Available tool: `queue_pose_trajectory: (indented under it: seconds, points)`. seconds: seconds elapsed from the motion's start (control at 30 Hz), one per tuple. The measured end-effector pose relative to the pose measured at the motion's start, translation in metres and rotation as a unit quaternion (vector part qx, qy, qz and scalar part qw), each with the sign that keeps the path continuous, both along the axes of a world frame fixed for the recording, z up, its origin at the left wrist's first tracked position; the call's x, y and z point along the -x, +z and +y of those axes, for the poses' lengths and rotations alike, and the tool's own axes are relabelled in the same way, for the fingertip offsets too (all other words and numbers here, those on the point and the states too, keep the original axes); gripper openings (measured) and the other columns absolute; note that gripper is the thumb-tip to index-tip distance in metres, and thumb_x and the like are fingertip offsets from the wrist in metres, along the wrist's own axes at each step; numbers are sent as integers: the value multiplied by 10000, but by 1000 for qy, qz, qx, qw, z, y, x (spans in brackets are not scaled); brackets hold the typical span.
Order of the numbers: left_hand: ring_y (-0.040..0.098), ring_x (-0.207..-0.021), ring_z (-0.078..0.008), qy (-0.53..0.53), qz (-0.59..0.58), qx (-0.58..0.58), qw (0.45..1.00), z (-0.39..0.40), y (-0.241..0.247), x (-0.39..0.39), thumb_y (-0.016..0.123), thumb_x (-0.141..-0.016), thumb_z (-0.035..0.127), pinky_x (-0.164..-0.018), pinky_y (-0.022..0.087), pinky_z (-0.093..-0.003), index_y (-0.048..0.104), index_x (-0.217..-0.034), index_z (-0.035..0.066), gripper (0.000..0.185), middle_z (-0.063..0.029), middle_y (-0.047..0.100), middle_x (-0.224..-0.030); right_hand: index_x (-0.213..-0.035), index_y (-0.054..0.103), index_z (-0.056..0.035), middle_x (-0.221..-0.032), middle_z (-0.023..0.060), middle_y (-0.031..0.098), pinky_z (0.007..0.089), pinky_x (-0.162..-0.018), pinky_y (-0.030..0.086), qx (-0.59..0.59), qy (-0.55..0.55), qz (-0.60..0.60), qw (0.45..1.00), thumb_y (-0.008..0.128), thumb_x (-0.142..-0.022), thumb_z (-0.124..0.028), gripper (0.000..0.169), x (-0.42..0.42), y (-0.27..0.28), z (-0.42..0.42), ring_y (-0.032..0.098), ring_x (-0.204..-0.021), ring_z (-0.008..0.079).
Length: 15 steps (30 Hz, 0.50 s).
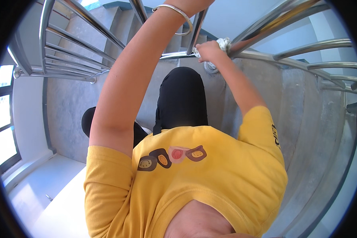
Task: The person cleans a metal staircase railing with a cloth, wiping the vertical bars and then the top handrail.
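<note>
My right hand (210, 51) grips a crumpled white cloth (223, 44). The cloth is pressed around the steel stair railing, low down where a lower rail (175, 55) meets a post. A round metal base flange (210, 67) sits on the floor just below this hand. My left arm reaches up across the view, wearing a silver bangle (178, 13) at the wrist. Only the back part of my left hand (196, 4) shows at the top edge, near an upright metal post (198, 26); its fingers are cut off.
Concrete steps (303, 104) are at my right, and another flight (119, 26) lies beyond the railing. A thick shiny handrail (273, 25) slants at upper right. More railing bars (77, 41) stand at left, near a window (3, 119). My bent knee (183, 95) is close to the railing.
</note>
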State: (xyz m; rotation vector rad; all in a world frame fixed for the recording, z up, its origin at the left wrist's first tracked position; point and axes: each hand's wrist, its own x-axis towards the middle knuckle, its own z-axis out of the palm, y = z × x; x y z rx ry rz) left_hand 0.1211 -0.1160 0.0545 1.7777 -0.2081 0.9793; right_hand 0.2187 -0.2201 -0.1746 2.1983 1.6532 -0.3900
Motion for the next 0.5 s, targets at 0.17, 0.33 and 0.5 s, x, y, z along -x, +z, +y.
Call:
queue_pose_trajectory:
  seconds: [0.17,0.33,0.5]
  points:
    - [425,-572,-106,15,0,12,1000,2,4,7,478,-959,154,-534,410,-257,375,-902,79,139,-8,411,-666,-902,674,-51,-893,73,686,368,-724,506,123,-41,90,988,747,-645,-482,507,-5,18,32,658,-857,252]
    - [423,-576,-103,41,11,15,999,7,2,11,478,-958,153,-541,411,-255,381,-908,77,133,-7,411,-674,-1004,634,-83,-967,127,655,341,-760,494,-133,-35,-55,989,631,-773,-268,296,27,-15,3,629,-960,258]
    - [414,-577,-98,7,2,11,1000,1,0,2,485,-954,154,-535,406,-255,387,-910,74,134,-4,408,-667,-1220,455,-40,-1187,132,543,331,-944,408,-232,55,-235,942,596,-768,-192,498,46,-25,-44,503,-1154,268]
